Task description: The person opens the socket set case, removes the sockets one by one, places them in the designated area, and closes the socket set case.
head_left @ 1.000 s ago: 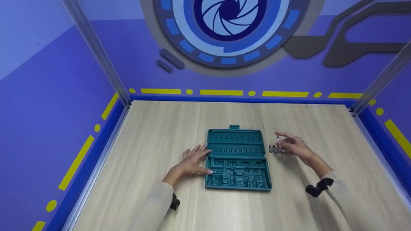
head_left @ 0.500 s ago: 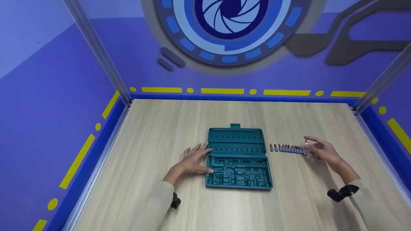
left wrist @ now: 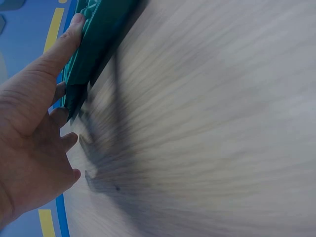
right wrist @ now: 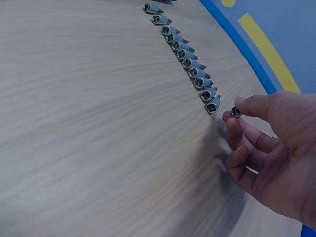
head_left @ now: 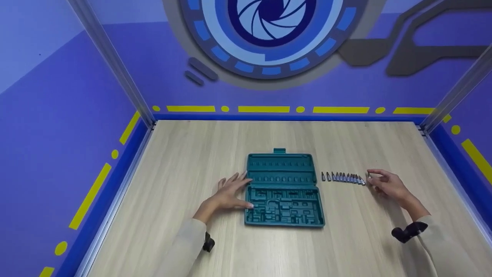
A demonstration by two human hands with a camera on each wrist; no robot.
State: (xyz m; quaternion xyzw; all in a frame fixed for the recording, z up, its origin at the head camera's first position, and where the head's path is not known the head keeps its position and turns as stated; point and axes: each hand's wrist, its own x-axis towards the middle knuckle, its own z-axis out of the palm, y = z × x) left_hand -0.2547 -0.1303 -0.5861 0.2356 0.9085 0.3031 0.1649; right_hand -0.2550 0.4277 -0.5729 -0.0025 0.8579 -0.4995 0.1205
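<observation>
My right hand (head_left: 391,187) is at the right end of a row of small metal bit sockets (right wrist: 191,63) on the table. Between thumb and fingertips it pinches one more bit socket (right wrist: 236,112), whose square drive hole faces the right wrist camera. The last bit socket of the row (right wrist: 212,106) lies just beside these fingertips. On the other side, my left hand (head_left: 227,195) rests against the left edge of an open green plastic case (head_left: 284,225). Its thumb touches the lower half's rim, and the other fingers are spread along the side near the hinge.
The case lies flat with its moulded compartments bare and a latch tab (head_left: 279,150) at the far side. Blue and purple panels (head_left: 180,88) stand round the wooden table (head_left: 200,146). Black wrist mounts (head_left: 409,232) sit on both sleeves.
My right hand has moved right along the row, from near the case to the row's far end, still pinching a bit socket, and has lowered slightly. The left hand and case have stayed put.
</observation>
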